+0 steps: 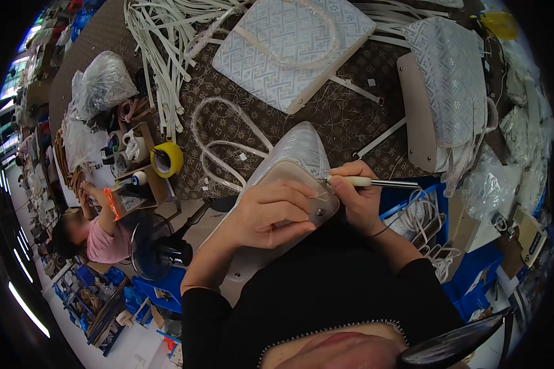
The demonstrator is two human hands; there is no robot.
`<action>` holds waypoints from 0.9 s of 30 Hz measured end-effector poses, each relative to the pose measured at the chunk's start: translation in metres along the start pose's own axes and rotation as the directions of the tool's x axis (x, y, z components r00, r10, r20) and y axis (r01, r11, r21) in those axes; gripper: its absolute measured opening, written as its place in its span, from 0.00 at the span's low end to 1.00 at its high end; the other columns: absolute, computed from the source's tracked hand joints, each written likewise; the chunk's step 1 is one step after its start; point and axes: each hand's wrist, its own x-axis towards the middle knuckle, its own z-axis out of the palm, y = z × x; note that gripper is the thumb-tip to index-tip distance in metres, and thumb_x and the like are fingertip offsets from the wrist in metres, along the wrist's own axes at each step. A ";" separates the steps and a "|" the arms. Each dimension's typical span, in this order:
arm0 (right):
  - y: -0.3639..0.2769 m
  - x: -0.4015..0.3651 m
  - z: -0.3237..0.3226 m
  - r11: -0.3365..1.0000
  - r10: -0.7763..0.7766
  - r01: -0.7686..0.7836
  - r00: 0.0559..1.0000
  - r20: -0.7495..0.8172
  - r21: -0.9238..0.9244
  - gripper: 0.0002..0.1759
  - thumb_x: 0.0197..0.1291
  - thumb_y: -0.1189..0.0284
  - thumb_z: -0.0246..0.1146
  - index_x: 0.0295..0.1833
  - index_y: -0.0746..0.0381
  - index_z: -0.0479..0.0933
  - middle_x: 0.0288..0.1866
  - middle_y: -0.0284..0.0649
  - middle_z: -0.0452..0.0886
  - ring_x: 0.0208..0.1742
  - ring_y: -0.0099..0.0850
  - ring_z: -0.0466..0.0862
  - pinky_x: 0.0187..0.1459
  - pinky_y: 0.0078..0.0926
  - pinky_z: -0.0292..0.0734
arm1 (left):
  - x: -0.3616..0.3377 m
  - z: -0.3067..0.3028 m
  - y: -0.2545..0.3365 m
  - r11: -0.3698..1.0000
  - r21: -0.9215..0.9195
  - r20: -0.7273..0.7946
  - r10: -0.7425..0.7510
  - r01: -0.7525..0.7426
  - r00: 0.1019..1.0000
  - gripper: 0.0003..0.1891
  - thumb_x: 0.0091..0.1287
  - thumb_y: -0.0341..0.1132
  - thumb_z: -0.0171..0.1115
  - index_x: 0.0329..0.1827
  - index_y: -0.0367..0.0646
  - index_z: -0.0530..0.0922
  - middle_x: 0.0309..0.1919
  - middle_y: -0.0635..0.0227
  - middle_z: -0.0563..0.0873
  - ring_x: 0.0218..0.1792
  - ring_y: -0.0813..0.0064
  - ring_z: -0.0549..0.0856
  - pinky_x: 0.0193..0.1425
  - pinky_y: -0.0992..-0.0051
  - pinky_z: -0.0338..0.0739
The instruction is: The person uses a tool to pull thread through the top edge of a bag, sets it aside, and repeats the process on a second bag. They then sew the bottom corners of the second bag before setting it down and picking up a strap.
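A whitish patterned handbag (298, 147) lies tilted against my lap, its pale smooth base (289, 172) with metal studs facing me. Over that base my left hand (274, 212) is closed with bent fingers, and a thin pale thread (270, 238) runs from them. My right hand (360, 200) is wrapped round what looks like an awl, with a cream handle (358, 181) and a bright metal shaft (397, 184) pointing right. The handle's left end is at the bag's corner edge; its tip is hidden. Clear-wrapped bag handles (218, 144) extend onto the table.
Two more patterned bags (289, 46) (449, 92) lie on the brown table among loose threads. Pale straps (166, 67) are piled at the back left. Yellow tape (167, 160), a fan (148, 249) and a co-worker in pink (108, 238) are left. A blue crate (437, 215) holds cords.
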 end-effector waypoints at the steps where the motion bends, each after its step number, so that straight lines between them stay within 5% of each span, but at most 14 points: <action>1: 0.002 -0.001 -0.001 0.995 0.053 -0.052 0.999 -0.012 0.088 0.05 0.59 0.75 0.62 0.38 0.64 0.75 0.29 0.31 0.76 0.30 0.13 0.72 0.33 0.11 0.67 | -0.003 -0.003 -0.001 0.997 -0.077 -0.043 -0.021 0.018 0.999 0.10 0.50 0.33 0.71 0.27 0.41 0.77 0.30 0.67 0.81 0.46 0.63 0.83 0.44 0.69 0.78; 3: 0.004 -0.001 -0.001 0.985 0.068 -0.065 0.998 -0.015 0.158 0.05 0.60 0.75 0.61 0.38 0.64 0.74 0.28 0.31 0.76 0.28 0.13 0.71 0.30 0.11 0.66 | -0.016 -0.017 -0.015 0.939 -0.331 -0.254 0.007 -0.094 0.967 0.22 0.52 0.49 0.69 0.40 0.39 0.79 0.42 0.58 0.80 0.53 0.60 0.78 0.52 0.65 0.75; 4: 0.004 -0.001 -0.001 0.971 0.083 -0.076 0.996 -0.020 0.227 0.04 0.60 0.74 0.60 0.38 0.64 0.73 0.26 0.31 0.75 0.25 0.13 0.70 0.27 0.10 0.65 | -0.022 -0.025 -0.013 0.940 -0.327 -0.254 0.011 -0.096 0.967 0.22 0.52 0.49 0.69 0.40 0.39 0.79 0.42 0.58 0.80 0.53 0.60 0.78 0.52 0.65 0.75; 6: 0.001 0.000 0.000 0.963 0.116 -0.108 0.993 -0.016 0.246 0.05 0.61 0.73 0.59 0.39 0.62 0.72 0.24 0.30 0.72 0.20 0.13 0.66 0.22 0.11 0.61 | -0.021 -0.043 0.015 0.984 0.142 -0.296 -0.062 0.108 0.953 0.36 0.49 0.56 0.68 0.54 0.38 0.69 0.56 0.54 0.67 0.62 0.55 0.67 0.60 0.59 0.65; 8: -0.001 0.002 0.000 0.955 0.135 -0.123 0.990 -0.027 0.268 0.05 0.62 0.71 0.57 0.39 0.61 0.70 0.21 0.30 0.69 0.16 0.14 0.62 0.17 0.11 0.56 | -0.016 -0.052 0.041 0.772 0.566 -0.354 -0.088 0.289 0.931 0.52 0.45 0.63 0.67 0.67 0.38 0.60 0.69 0.49 0.54 0.70 0.49 0.55 0.68 0.54 0.55; 9: 0.000 0.003 0.001 0.954 0.125 -0.112 0.992 -0.029 0.277 0.05 0.63 0.71 0.57 0.39 0.61 0.70 0.21 0.30 0.69 0.16 0.14 0.62 0.16 0.11 0.56 | -0.023 -0.044 0.054 0.663 0.688 -0.222 -0.193 0.294 0.956 0.56 0.41 0.63 0.71 0.68 0.36 0.58 0.70 0.46 0.52 0.71 0.45 0.49 0.69 0.50 0.48; 12: 0.003 0.005 0.002 0.925 0.141 -0.118 0.989 -0.038 0.362 0.05 0.62 0.73 0.58 0.36 0.63 0.70 0.21 0.30 0.72 0.15 0.13 0.65 0.16 0.11 0.59 | -0.041 -0.009 0.063 0.543 0.758 -0.012 -0.543 0.362 0.839 0.58 0.38 0.61 0.72 0.68 0.35 0.54 0.69 0.41 0.49 0.70 0.40 0.45 0.69 0.47 0.45; 13: 0.002 0.006 0.003 0.920 0.137 -0.113 0.990 -0.037 0.375 0.05 0.62 0.73 0.58 0.35 0.62 0.70 0.21 0.30 0.72 0.16 0.13 0.65 0.16 0.12 0.59 | -0.047 -0.001 0.057 0.575 0.757 0.035 -0.511 0.311 0.859 0.58 0.38 0.61 0.72 0.68 0.35 0.54 0.69 0.41 0.49 0.70 0.40 0.45 0.69 0.47 0.45; 15: 0.004 0.006 0.005 0.928 0.098 -0.067 0.993 -0.065 0.366 0.05 0.61 0.74 0.58 0.35 0.62 0.70 0.22 0.30 0.72 0.16 0.13 0.65 0.16 0.12 0.59 | -0.054 0.013 0.047 0.382 0.845 -0.088 -0.591 0.374 0.802 0.60 0.37 0.61 0.72 0.68 0.33 0.53 0.69 0.40 0.49 0.70 0.39 0.46 0.68 0.45 0.44; 18: -0.001 0.004 0.000 0.928 0.047 -0.009 0.994 -0.095 0.371 0.04 0.61 0.74 0.58 0.36 0.62 0.71 0.22 0.31 0.72 0.16 0.13 0.65 0.16 0.12 0.59 | -0.054 0.024 0.053 0.284 0.871 -0.157 -0.612 0.401 0.775 0.62 0.34 0.60 0.73 0.68 0.32 0.51 0.69 0.40 0.49 0.70 0.39 0.46 0.67 0.44 0.44; 25: -0.008 -0.014 -0.011 0.922 -0.095 0.175 0.967 -0.238 0.346 0.05 0.60 0.72 0.60 0.36 0.61 0.72 0.23 0.31 0.73 0.17 0.13 0.66 0.17 0.11 0.59 | -0.069 0.021 0.028 0.261 0.940 -0.077 -0.461 0.219 0.884 0.64 0.31 0.59 0.75 0.69 0.34 0.49 0.70 0.44 0.47 0.70 0.39 0.44 0.65 0.44 0.49; 27: -0.011 -0.023 -0.010 0.916 -0.145 0.237 0.948 -0.283 0.325 0.06 0.60 0.71 0.60 0.35 0.61 0.72 0.23 0.31 0.73 0.17 0.12 0.67 0.16 0.11 0.59 | -0.064 0.008 0.029 0.259 0.904 -0.195 -0.461 0.341 0.866 0.64 0.32 0.55 0.75 0.70 0.34 0.48 0.70 0.45 0.48 0.70 0.40 0.45 0.65 0.47 0.51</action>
